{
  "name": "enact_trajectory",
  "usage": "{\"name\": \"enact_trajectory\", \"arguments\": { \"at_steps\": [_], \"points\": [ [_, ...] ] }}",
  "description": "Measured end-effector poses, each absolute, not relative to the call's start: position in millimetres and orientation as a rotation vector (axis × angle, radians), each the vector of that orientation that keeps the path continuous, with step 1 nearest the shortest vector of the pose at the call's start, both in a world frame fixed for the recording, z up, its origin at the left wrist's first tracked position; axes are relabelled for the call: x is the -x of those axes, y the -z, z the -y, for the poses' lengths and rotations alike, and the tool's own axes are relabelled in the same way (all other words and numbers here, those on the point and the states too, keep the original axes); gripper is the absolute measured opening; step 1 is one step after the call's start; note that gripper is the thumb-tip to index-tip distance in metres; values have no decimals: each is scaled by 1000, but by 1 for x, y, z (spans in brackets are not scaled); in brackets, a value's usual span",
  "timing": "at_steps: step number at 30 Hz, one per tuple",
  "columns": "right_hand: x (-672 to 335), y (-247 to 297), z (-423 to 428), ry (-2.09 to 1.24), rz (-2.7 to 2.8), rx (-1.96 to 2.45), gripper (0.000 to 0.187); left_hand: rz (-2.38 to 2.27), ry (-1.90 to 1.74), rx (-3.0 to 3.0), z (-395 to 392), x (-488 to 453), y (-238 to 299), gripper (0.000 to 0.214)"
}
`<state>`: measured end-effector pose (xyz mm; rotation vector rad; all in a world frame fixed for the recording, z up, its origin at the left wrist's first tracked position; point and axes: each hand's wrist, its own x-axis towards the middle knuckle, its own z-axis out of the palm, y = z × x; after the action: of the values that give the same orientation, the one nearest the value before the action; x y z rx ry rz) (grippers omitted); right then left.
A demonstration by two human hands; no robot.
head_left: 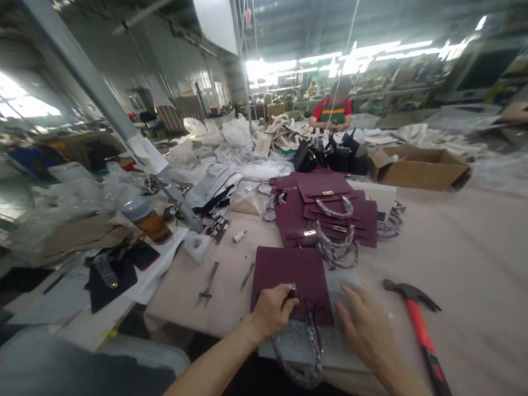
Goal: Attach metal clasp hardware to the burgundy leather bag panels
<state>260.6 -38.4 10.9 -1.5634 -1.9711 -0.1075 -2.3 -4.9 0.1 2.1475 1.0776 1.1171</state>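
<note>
On the tabletop (474, 258), pliers (208, 284) lie left; the left hand (274, 311) pinches a small metal tool (292, 288) against the maroon handbag (291, 283) (wrapped handle toward the person); the right hand (365, 324) rests open, flat beside it; hammer (416, 324) rightmost.

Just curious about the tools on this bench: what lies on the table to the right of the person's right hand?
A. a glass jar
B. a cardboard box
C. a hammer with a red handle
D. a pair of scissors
C: the hammer with a red handle lies on the table just right of the right hand, untouched.
</note>
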Motion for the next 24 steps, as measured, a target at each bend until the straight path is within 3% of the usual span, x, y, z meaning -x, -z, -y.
{"name": "enact_trajectory", "arguments": {
  "at_steps": [3, 9, 15, 24],
  "points": [
    [-200, -6, 37, 104, 2120, 1511, 38, -1094, -1071, -1966, 4, -1, -7, 12],
    [-191, 2, 42, 26, 2136, 1513, 38, -1391, -1417, -981, -34, 31, -31, 28],
    [-192, -2, 39, 21, 2098, 1499, 37, -2295, -399, -1667, -55, 93, -39, 17],
    [-193, 3, 35, 93, 2119, 1420, 43, -2347, -240, -1658, -36, 99, -22, 18]
  ]
}}
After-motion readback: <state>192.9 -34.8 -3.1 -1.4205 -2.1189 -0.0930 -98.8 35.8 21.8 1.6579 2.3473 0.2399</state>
